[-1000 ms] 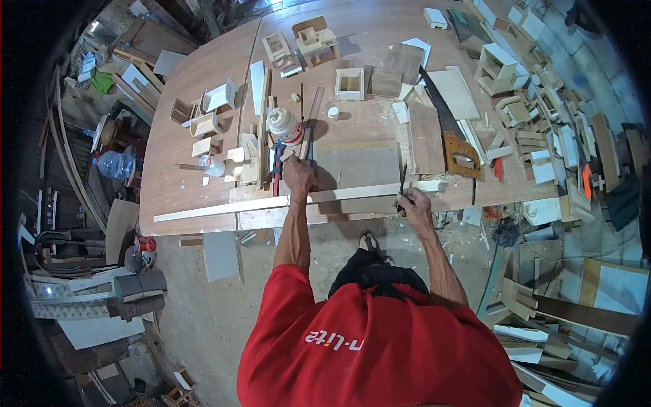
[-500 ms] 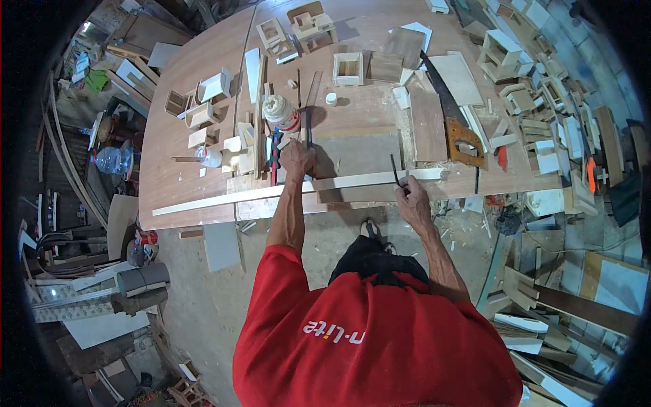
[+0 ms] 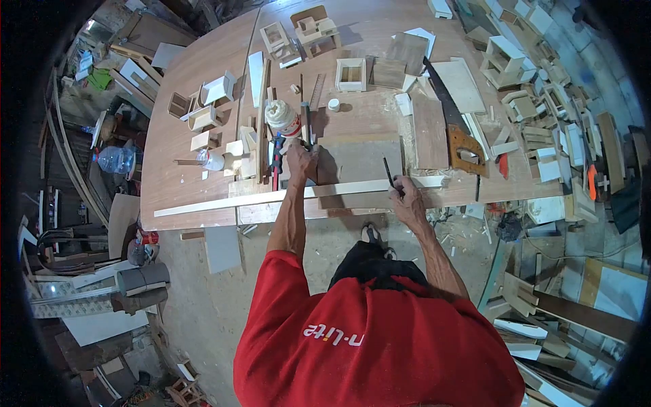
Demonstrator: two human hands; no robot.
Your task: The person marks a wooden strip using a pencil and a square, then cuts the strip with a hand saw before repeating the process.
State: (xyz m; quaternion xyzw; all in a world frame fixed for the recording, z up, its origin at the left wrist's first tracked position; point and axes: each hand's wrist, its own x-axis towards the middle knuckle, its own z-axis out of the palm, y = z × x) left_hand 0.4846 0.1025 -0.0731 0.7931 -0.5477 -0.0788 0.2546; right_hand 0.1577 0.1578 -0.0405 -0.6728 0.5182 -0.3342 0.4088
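A long pale wood strip [image 3: 237, 200] lies across the front of the table. My right hand [image 3: 407, 197] is at the strip's right part, its fingers closed round a thin dark pencil-like stick [image 3: 388, 171] that points up and away. My left hand [image 3: 302, 163] is beyond the strip, fingers bent at the near end of a dark narrow tool [image 3: 306, 123]; whether it grips the tool is too small to tell. Just left of that hand lies a red and black tool [image 3: 277, 161]. A flat grey-brown board [image 3: 363, 159] lies between my hands.
A glue jar [image 3: 281, 118] stands past my left hand, with a white cap [image 3: 333, 105] to its right. A handsaw [image 3: 465, 146] lies at the right. Small wooden furniture pieces [image 3: 315, 30] stand at the back, and a white bottle [image 3: 211, 160] at the left.
My left hand has shifted slightly right and nearer the dark tool's end. My right hand has moved slightly left, with the stick tilted a little more. The view has shifted slightly.
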